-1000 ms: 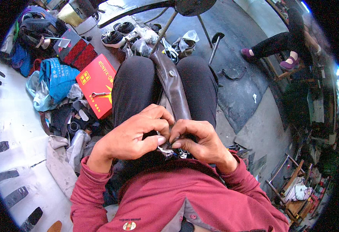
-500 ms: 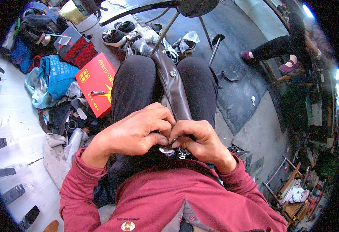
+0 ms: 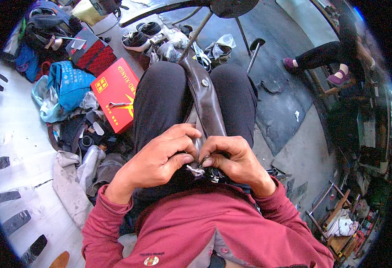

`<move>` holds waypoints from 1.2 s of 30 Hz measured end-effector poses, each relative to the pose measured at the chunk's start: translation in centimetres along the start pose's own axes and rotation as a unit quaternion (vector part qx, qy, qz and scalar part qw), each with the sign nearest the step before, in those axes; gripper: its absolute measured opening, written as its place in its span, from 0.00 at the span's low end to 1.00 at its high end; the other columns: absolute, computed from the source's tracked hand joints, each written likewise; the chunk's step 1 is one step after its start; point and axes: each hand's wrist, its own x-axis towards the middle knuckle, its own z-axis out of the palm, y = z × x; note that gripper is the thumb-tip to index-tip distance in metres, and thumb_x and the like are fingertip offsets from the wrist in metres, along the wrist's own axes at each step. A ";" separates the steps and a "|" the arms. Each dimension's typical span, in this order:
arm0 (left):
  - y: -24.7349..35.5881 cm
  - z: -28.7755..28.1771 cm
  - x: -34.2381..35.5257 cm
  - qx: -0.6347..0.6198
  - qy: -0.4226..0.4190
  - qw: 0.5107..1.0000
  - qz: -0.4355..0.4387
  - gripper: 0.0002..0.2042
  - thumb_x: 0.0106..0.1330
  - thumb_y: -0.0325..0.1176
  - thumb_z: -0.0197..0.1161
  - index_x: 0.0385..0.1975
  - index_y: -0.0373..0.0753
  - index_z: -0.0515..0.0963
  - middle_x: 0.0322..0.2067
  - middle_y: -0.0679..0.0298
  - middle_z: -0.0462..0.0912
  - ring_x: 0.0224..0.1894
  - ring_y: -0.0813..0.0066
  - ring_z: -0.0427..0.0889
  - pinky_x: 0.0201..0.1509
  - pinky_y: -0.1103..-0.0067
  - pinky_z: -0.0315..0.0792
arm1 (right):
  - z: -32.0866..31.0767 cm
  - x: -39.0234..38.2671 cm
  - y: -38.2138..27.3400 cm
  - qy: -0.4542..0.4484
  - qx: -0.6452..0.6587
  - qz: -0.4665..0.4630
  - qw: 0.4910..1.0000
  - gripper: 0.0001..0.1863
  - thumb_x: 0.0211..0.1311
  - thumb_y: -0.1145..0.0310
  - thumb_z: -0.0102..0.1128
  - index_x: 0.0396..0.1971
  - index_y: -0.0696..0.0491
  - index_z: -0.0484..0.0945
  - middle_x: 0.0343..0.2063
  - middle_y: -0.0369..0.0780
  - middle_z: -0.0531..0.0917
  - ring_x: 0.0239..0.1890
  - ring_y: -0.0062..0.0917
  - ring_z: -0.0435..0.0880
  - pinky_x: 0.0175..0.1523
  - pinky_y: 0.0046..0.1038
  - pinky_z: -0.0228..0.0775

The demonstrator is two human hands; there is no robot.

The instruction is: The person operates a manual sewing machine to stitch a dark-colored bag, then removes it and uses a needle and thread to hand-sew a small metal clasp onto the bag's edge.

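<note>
Between my dark-trousered knees lies a long brown leather piece (image 3: 209,111) with a round metal stud (image 3: 205,82); its near end is bunched under my fingers at my lap. My left hand (image 3: 160,158) pinches that end, thumb and forefinger close together, with a whitish frayed scrap (image 3: 196,171) just below. Facing it, my right hand (image 3: 231,161) has thumb and forefinger pinched on a small dark bit at the same end, too small to make out clearly.
To the left are a red box (image 3: 115,116) with a wrench on it, bags (image 3: 70,89) and cloths. Shoes (image 3: 137,41) and a metal-legged stand (image 3: 243,33) are ahead. At right, another person's legs (image 3: 321,56) show; a wooden frame (image 3: 339,210) stands lower right.
The camera view has shifted slightly. Both hands stay at the leather's near end, with the fingers of my left hand moving a little.
</note>
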 end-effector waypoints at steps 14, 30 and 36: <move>-0.5 -0.7 1.3 0.016 -0.052 0.997 0.057 0.06 0.59 0.28 0.63 0.34 0.35 0.78 0.49 0.54 0.76 0.56 0.53 0.75 0.63 0.64 0.67 | -0.1 0.0 0.0 -0.018 -0.032 -0.021 0.999 0.09 0.59 0.85 0.63 0.36 0.56 0.82 0.31 0.38 0.87 0.38 0.23 0.87 0.46 0.26 0.78; -0.8 -1.7 2.0 0.028 -0.098 0.991 0.081 0.09 0.57 0.28 0.66 0.37 0.36 0.80 0.48 0.55 0.78 0.55 0.53 0.75 0.63 0.63 0.67 | -0.1 0.0 0.8 -0.034 0.020 -0.012 0.999 0.08 0.59 0.85 0.62 0.34 0.56 0.81 0.31 0.37 0.83 0.38 0.22 0.84 0.45 0.25 0.75; -1.0 -1.5 2.2 0.036 -0.095 0.990 0.099 0.09 0.55 0.26 0.67 0.36 0.36 0.80 0.47 0.56 0.78 0.55 0.53 0.75 0.63 0.62 0.67 | 0.3 -0.2 0.8 -0.008 -0.053 -0.042 0.998 0.09 0.56 0.86 0.61 0.34 0.56 0.82 0.31 0.39 0.83 0.37 0.26 0.85 0.44 0.27 0.75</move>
